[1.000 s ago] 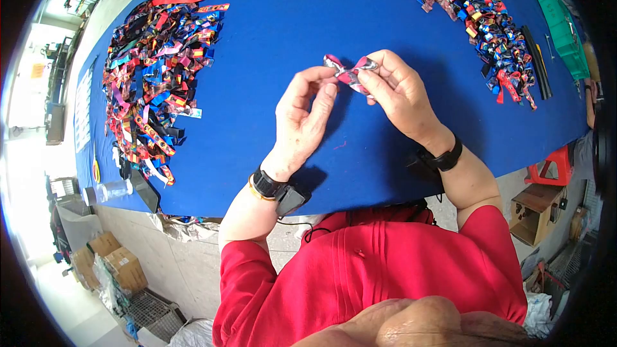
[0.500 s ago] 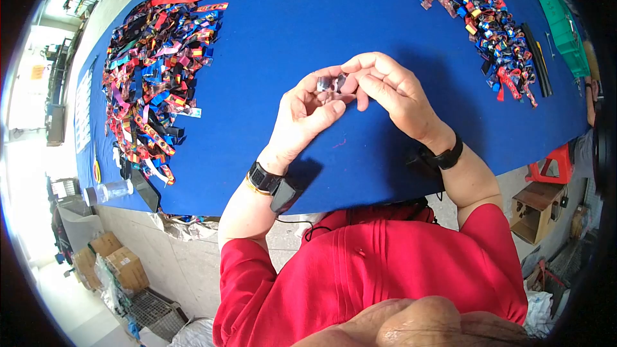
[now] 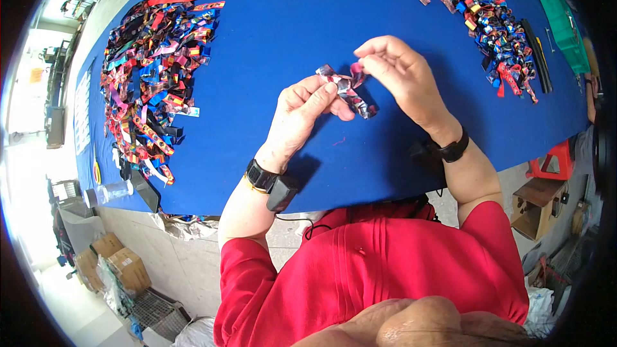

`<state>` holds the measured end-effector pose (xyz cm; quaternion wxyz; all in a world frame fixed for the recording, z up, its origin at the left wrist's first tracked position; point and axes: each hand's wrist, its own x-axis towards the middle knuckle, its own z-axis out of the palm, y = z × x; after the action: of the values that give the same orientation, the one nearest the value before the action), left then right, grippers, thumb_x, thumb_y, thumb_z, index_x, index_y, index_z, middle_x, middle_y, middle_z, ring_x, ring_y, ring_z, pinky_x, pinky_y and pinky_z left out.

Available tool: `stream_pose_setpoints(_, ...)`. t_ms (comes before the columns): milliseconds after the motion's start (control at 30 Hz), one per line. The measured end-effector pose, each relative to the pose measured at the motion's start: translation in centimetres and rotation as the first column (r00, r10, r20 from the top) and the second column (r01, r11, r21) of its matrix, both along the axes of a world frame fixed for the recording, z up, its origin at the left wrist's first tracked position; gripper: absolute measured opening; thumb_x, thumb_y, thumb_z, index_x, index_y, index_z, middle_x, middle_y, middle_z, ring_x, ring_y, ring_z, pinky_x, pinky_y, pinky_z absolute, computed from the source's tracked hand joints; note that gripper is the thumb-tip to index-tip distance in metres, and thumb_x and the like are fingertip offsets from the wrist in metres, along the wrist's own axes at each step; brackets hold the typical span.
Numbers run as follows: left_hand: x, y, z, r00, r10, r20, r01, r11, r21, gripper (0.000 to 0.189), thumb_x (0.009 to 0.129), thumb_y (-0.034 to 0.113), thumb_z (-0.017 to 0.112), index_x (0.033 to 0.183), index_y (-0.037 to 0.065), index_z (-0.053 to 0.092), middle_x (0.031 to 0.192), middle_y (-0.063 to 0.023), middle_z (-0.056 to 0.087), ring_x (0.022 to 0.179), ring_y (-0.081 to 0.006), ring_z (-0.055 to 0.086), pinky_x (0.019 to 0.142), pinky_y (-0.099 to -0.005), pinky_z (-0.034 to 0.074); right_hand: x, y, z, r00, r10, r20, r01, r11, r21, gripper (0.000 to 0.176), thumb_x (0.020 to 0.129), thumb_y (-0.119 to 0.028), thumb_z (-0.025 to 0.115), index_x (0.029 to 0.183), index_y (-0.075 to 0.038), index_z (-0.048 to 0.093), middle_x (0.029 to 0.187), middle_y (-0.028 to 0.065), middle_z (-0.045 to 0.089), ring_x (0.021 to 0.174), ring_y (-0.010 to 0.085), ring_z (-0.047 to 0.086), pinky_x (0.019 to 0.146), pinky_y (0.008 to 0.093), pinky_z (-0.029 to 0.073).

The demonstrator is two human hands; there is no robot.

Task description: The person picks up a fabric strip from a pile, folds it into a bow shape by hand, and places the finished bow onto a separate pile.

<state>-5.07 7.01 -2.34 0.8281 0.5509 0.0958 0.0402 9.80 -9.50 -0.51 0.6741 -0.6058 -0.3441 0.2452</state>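
Observation:
My left hand [image 3: 301, 106] pinches a short patterned ribbon [image 3: 352, 95] between thumb and fingers, above the blue tabletop. The ribbon is dark, white and pink, folded or looped, with one tail hanging down to the right. A pink end of it sticks up at the fingertips of my right hand [image 3: 402, 80], whose thumb and index finger are closed on that end. A black band is on each wrist; the left one carries a dark box-shaped piece.
A heap of loose colourful ribbon strips [image 3: 157, 77] lies on the left of the blue table [image 3: 276, 26]. Looped ribbon pieces [image 3: 479, 19] form a long pile at the right, near a green tray [image 3: 559, 22]. A clear bottle [image 3: 109, 193] lies at the left edge.
My right hand has moved a little up and right, away from my left. The ribbon, earlier mostly hidden in the fingers, now shows spread out with its tail hanging.

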Motion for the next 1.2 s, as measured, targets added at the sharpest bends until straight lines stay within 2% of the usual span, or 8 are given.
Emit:
stream_pose_setpoints(100, 0.0, -0.2, 0.2, 1.000, -0.018, -0.011, 0.018, 1.000, 0.007, 0.030, 0.109, 0.023, 0.053, 0.115, -0.003, 0.066, 0.087, -0.0116, 0.075, 0.083, -0.0174, 0.072, 0.081, -0.0311, 0.057, -0.2, -0.1, -0.2, 0.994, 0.098, 0.041, -0.091, 0.984, -0.152, 0.017, 0.101, -0.018, 0.066, 0.107, -0.002, 0.069, 0.093, 0.0012, 0.070, 0.085, 0.0066, 0.063, 0.076, 0.0254, 0.052)
stream_pose_setpoints(267, 0.0, -0.4, 0.2, 0.998, -0.060, -0.025, 0.060, 0.998, 0.034, 0.030, 0.109, 0.024, 0.054, 0.113, -0.003, 0.066, 0.085, -0.0110, 0.074, 0.083, -0.0173, 0.073, 0.081, -0.0302, 0.057, -0.6, -0.2, 1.3, 0.995, 0.096, -0.026, -0.099, 0.974, -0.202, 0.018, 0.099, -0.018, 0.068, 0.104, -0.001, 0.069, 0.091, 0.0035, 0.070, 0.084, 0.0098, 0.064, 0.077, 0.0275, 0.053)
stream_pose_setpoints(367, 0.1, -0.5, 0.0, 0.994, -0.108, -0.019, 0.108, 0.993, 0.054, 0.031, 0.109, 0.025, 0.054, 0.115, -0.003, 0.066, 0.087, -0.0117, 0.074, 0.083, -0.0183, 0.073, 0.080, -0.0308, 0.057, -0.3, -0.1, 0.2, 0.969, 0.125, 0.212, -0.091, 0.983, -0.162, 0.017, 0.096, -0.017, 0.070, 0.099, 0.000, 0.070, 0.092, 0.0066, 0.071, 0.084, 0.0130, 0.065, 0.079, 0.0301, 0.053)
stream_pose_setpoints(400, 0.0, -0.5, 0.0, 0.993, -0.118, -0.014, 0.119, 0.990, 0.069, 0.031, 0.109, 0.025, 0.053, 0.116, -0.003, 0.066, 0.088, -0.0127, 0.075, 0.083, -0.0194, 0.073, 0.080, -0.0317, 0.058, -0.4, 0.0, 0.3, 0.968, 0.117, 0.224, -0.079, 0.982, -0.171, 0.016, 0.093, -0.015, 0.072, 0.095, 0.000, 0.070, 0.092, 0.0088, 0.072, 0.084, 0.0155, 0.066, 0.081, 0.0320, 0.053)
stream_pose_setpoints(533, 0.0, -0.3, 0.2, 0.989, -0.147, -0.025, 0.148, 0.987, 0.055, 0.029, 0.108, 0.023, 0.056, 0.115, -0.003, 0.067, 0.090, -0.0129, 0.075, 0.082, -0.0192, 0.073, 0.080, -0.0325, 0.058, -0.5, 0.0, 0.2, 0.972, 0.107, 0.209, -0.072, 0.983, -0.169, 0.014, 0.092, -0.014, 0.072, 0.094, 0.000, 0.070, 0.088, 0.0084, 0.072, 0.082, 0.0156, 0.066, 0.078, 0.0316, 0.053)
stream_pose_setpoints(633, 0.1, -0.5, 0.2, 0.991, -0.124, -0.042, 0.128, 0.984, 0.124, 0.027, 0.106, 0.022, 0.060, 0.113, -0.002, 0.069, 0.088, -0.0116, 0.075, 0.081, -0.0178, 0.073, 0.079, -0.0317, 0.058, -0.5, 0.0, 0.1, 0.975, 0.096, 0.200, -0.063, 0.984, -0.168, 0.014, 0.092, -0.014, 0.072, 0.093, -0.001, 0.070, 0.085, 0.0078, 0.071, 0.081, 0.0152, 0.066, 0.077, 0.0315, 0.053)
stream_pose_setpoints(1100, 0.2, -0.5, 0.5, 0.992, -0.077, -0.102, 0.088, 0.989, 0.115, 0.021, 0.102, 0.014, 0.066, 0.114, -0.003, 0.070, 0.090, -0.0085, 0.072, 0.070, -0.0159, 0.071, 0.066, -0.0284, 0.058, -0.6, -0.3, 0.8, 0.977, 0.133, 0.168, -0.088, 0.964, -0.251, 0.014, 0.090, -0.014, 0.073, 0.091, -0.002, 0.066, 0.083, 0.0065, 0.070, 0.077, 0.0153, 0.064, 0.075, 0.0317, 0.053)
stream_pose_setpoints(1200, 0.2, -0.6, 0.4, 0.992, -0.062, -0.111, 0.076, 0.989, 0.126, 0.021, 0.102, 0.014, 0.066, 0.114, -0.003, 0.070, 0.089, -0.0079, 0.072, 0.068, -0.0156, 0.071, 0.064, -0.0282, 0.058, -0.5, -0.2, 0.2, 0.955, 0.109, 0.276, -0.058, 0.981, -0.185, 0.013, 0.090, -0.013, 0.073, 0.091, -0.002, 0.066, 0.083, 0.0066, 0.070, 0.078, 0.0159, 0.065, 0.075, 0.0321, 0.054)
